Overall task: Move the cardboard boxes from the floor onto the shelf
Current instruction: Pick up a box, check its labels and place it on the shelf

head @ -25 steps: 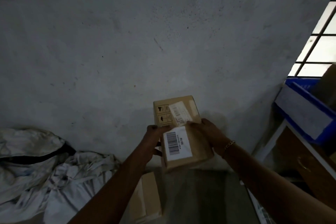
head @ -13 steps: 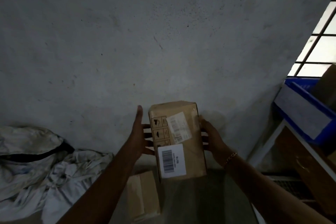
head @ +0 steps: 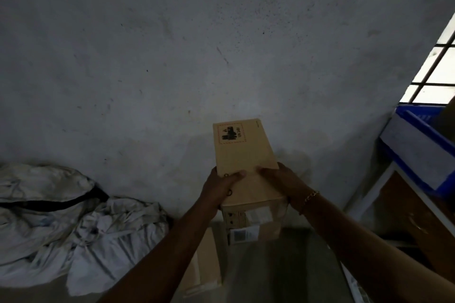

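2 hands [head: 218, 188] [head: 283, 179] grip tan cardboard box [head: 243, 155] | hazard label [head: 230, 133] top | stickers [head: 246, 231] front

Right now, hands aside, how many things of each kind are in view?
Cardboard boxes: 2, the held box and the floor box
Blue bin: 1
White sack heap: 1
Total: 4
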Available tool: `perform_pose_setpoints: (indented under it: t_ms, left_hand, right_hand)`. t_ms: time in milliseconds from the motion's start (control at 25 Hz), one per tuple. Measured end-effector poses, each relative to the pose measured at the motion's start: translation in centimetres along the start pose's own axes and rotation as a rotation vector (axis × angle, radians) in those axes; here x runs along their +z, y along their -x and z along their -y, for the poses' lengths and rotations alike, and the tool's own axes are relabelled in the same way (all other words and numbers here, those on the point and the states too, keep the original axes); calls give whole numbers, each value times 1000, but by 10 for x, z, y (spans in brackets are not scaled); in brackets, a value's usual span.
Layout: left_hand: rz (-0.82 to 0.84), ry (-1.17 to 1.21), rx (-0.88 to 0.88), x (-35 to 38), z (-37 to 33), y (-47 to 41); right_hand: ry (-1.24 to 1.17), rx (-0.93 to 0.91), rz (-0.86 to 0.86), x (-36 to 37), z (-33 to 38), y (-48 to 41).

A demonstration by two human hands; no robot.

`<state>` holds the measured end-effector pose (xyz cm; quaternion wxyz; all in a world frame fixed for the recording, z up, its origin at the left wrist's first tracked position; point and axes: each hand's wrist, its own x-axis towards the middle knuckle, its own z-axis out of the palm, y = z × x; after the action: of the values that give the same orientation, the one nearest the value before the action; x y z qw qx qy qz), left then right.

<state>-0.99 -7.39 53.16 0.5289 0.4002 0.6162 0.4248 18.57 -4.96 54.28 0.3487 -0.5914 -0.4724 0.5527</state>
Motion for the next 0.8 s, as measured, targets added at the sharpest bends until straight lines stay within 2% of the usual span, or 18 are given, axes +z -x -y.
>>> perform_pose_setpoints:
  t_ms: [160,360,480,560,720,800]
  left_hand:
    - [8,-26,30,-3,13,2]
    - [-9,-68,31,-13,9,6]
    - [-54,62,-36,-22,-13,5]
    - [-51,14,-63,-26,-26,-3]
    - [-88,-24,-8,-26,-36,-3]
    - [-127,-78,56,-24,-40,-3]
  right_hand:
    - [-55,-24,-38,4,-13,3]
    - [-78,35,-110,-3,-4,8]
    - [-31,-73,-126,-3,8,2]
    - [44,-139,-119,1,18,0]
    - [36,-98,-126,10,38,-7]
    - [72,-150,-111,16,41,-8]
